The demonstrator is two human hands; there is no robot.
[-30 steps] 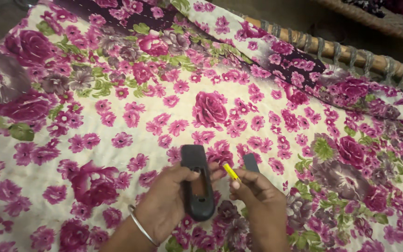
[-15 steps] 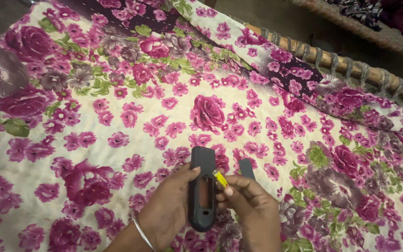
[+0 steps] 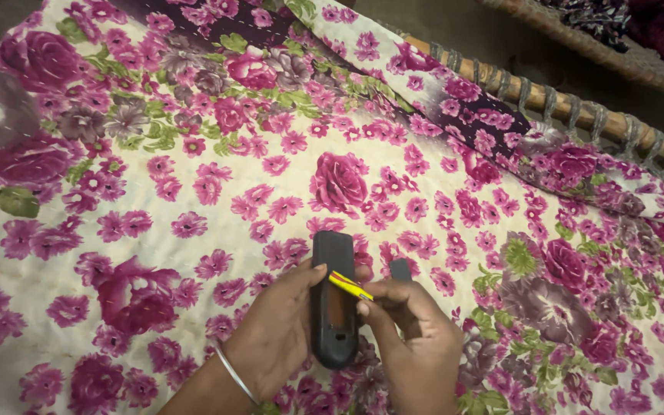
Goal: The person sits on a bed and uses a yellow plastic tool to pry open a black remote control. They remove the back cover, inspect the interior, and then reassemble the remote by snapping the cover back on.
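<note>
Spread across nearly the whole view is a cream bedsheet [image 3: 194,230] printed with magenta roses and green leaves, laid over a cot whose rope-bound wooden rail [image 3: 578,107] shows along the upper right edge. Low in the middle, the left hand [image 3: 278,338] comes up from the bottom edge with a thin silver bangle [image 3: 234,374] on its wrist; its fingers are curled around the left side of a dark remote control [image 3: 334,307], thumb tip resting against the upper edge of the body, so the hand is closed in a grip on it. That remote lies lengthways, pointing away from the person, back side up, with its battery bay open and showing as a recess in the lower half. Just right of it, the right hand [image 3: 416,346] pinches a small yellow-and-red battery [image 3: 350,286] between thumb and forefinger, holding it slantwise over the remote's upper part, one end touching or nearly touching the casing. Beyond the right hand's knuckles a small dark piece, likely the battery cover [image 3: 400,269], pokes up; whether the fingers hold it or it lies on the sheet cannot be told.
</note>
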